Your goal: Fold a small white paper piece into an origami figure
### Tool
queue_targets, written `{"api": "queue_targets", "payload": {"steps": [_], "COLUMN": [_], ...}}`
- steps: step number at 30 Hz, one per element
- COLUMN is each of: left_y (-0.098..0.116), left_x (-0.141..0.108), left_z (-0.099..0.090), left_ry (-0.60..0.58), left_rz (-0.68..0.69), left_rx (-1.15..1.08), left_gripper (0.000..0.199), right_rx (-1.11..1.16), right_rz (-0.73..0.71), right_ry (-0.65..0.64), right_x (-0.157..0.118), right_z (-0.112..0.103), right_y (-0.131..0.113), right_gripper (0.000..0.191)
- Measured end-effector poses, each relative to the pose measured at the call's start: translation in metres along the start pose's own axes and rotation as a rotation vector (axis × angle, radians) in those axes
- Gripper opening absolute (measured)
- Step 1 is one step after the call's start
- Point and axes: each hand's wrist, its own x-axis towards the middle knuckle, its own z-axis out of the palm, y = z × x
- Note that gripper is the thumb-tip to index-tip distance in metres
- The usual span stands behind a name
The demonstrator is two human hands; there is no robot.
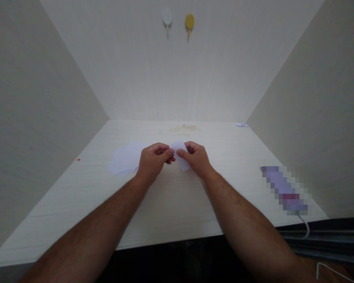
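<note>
A small folded piece of white paper (181,159) is held up between my two hands, above the middle of the table. My left hand (155,159) pinches its upper left corner between thumb and fingers. On the other side, my right hand (196,155) grips the paper, thumb in front and fingers behind. Loose white sheets (125,157) lie spread on the table to the left, partly hidden behind my left wrist.
The pale table (171,208) meets walls at the back and sides. A blurred-out device with a cable (283,188) lies at the right. White scraps (242,124) sit in the back right corner. Two hooks, white (166,16) and yellow (189,21), hang on the back wall.
</note>
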Motion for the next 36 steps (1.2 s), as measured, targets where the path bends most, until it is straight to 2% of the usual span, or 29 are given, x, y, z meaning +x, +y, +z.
{"api": "queue_targets", "payload": {"steps": [28,36], "left_y": [0.0053,0.0084], "left_x": [-0.0016,-0.002], "left_z": [0.0004,0.0014], "left_ry": [-0.006,0.016], "left_rz": [-0.027,-0.003], "left_rx": [0.027,0.123], "left_gripper": [0.018,0.014], "right_rx": [-0.015,0.026], "right_rz": [0.013,0.009], "right_ry": [-0.02,-0.048], "right_x": [-0.0014,-0.002], "right_z": [0.0016,0.0012], "right_y": [-0.0013,-0.001], "right_gripper": [0.026,0.025]}}
